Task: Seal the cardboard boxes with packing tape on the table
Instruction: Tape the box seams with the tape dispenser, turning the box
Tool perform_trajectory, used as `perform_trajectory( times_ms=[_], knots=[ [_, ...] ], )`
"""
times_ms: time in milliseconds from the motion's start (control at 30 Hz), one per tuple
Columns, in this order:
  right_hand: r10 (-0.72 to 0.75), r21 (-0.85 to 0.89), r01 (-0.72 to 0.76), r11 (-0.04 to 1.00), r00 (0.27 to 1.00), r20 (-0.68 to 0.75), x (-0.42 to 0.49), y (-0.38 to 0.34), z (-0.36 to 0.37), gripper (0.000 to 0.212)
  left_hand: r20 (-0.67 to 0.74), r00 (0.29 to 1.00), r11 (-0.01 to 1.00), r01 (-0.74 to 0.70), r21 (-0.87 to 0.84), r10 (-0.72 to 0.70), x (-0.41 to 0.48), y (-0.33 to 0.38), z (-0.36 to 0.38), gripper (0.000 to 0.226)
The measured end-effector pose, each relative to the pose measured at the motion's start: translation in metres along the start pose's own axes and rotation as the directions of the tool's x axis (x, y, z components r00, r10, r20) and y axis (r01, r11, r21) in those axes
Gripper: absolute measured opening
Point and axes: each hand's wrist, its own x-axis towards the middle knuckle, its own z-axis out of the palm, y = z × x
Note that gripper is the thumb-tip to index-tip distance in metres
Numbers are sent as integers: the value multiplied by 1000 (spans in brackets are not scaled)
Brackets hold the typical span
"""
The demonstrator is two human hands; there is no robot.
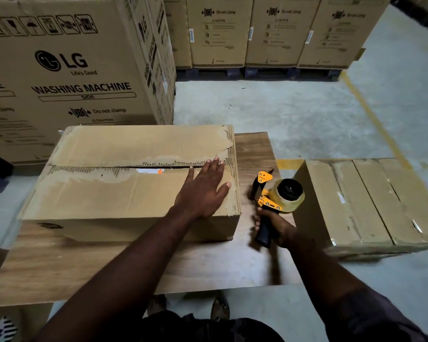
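Head view: we look down on a cardboard box (124,188) lying on the wooden table (158,262), toward its far left part. The two top flaps meet along a seam (109,167) that stands slightly apart, with torn paper along both edges and something white and orange showing through the gap.

We see the left hand (203,191) flat on the near flap at the box's right end, fingers straight and spread, their tips reaching the seam; it holds nothing. The right hand (277,225) has its fingers curled round the black handle of a yellow tape dispenser (274,196), held just beside the box's right end over the table's right edge.

Close behind the dispenser sits a second box (371,201), its top crossed by strips of clear tape; we cannot tell whether it touches the table. A large washing-machine carton (67,70) rises right behind the table on the left. Further back, a row of similar cartons (269,30) stands on dark pallets (257,72), and a yellow line (376,119) runs across the concrete floor.
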Motion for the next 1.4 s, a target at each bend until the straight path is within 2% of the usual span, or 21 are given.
perform_trajectory(
  times_ms=[33, 67, 133, 167, 233, 267, 333, 400, 500, 633, 733, 800, 867, 900, 1000, 1100, 1167, 1200, 1267, 1333, 1400],
  knots=[
    [26, -154, -29, 988, 999, -25, -3, 0, -2, 25, -7, 1000, 1000, 0, -6, 0, -1, 0, 0, 66],
    [58, -392, -71, 917, 997, -44, -10, -5, -5, 38, -15, 1000, 1000, 2, -11, -2, -1, 0, 0, 66],
    [86, -787, -102, 608, 994, -63, -30, -26, -6, 52, -48, 999, 1000, 9, -28, -11, -2, 2, 0, 66],
    [44, -893, -70, 444, 997, -57, -43, -41, -1, 51, -72, 997, 999, 14, -43, -17, -2, 2, 0, 65],
    [-157, -960, 56, 276, 987, 12, -68, -76, 20, 47, -121, 992, 997, 24, -74, -33, -3, 4, 0, 64],
    [-309, -952, 157, 264, 949, 71, -79, -91, 34, 50, -136, 990, 996, 26, -87, -38, -3, 5, 0, 62],
    [-538, -802, 435, 409, 825, 173, -96, -113, 67, 47, -155, 987, 995, 25, -100, -40, -4, 6, 0, 60],
    [-611, -606, 595, 528, 762, 216, -102, -122, 102, 43, -170, 985, 994, 22, -108, -41, -4, 7, -1, 57],
    [-554, -611, 546, 573, 808, 201, -85, -109, 140, 66, -193, 981, 995, 14, -102, -34, -4, 7, -2, 53],
    [-556, -638, 511, 576, 817, 153, -68, -86, 136, 60, -229, 972, 991, 16, -131, -46, -5, 9, -4, 48],
    [-452, -701, 421, 576, 878, 156, -74, -93, 122, 56, -267, 963, 991, -2, -133, -34, -6, 9, -4, 43],
    [-526, -759, 408, 507, 844, 102, -78, -106, 125, 35, -312, 950, 986, -24, -164, -28, -8, 10, -6, 42],
    [-690, -797, 440, 414, 722, 40, -83, -113, 137, 23, -330, 944, 989, -36, -140, -12, -7, 9, -6, 45],
    [-722, -774, 480, 413, 690, 43, -84, -112, 144, 25, -310, 951, 993, -26, -113, -11, -7, 9, -6, 48],
    [-679, -725, 495, 478, 732, 53, -81, -94, 150, 36, -198, 978, 995, 47, -86, -63, -5, 8, -5, 59],
    [-571, -732, 448, 513, 815, 98, -75, -84, 131, 47, -154, 983, 994, 92, -54, -99, -4, 10, -7, 62],
    [-544, -704, 436, 561, 835, 84, -81, -93, 122, 43, -151, 978, 989, 140, -48, -145, -6, 12, -7, 63],
    [-580, -723, 436, 536, 812, 59, -84, -98, 120, 36, -148, 973, 984, 173, -40, -177, -6, 13, -7, 64],
    [-744, -798, 472, 374, 666, 45, -94, -105, 125, 26, -148, 961, 971, 237, -2, -235, -6, 13, -6, 68],
    [-834, -770, 602, 213, 523, 178, -109, -99, 143, 31, -136, 950, 959, 284, 10, -280, -5, 13, -7, 72],
    [-761, -771, 634, 56, 527, 378, -105, -86, 157, 45, -80, 959, 961, 276, 31, -273, -4, 12, -8, 75]
  ],
)
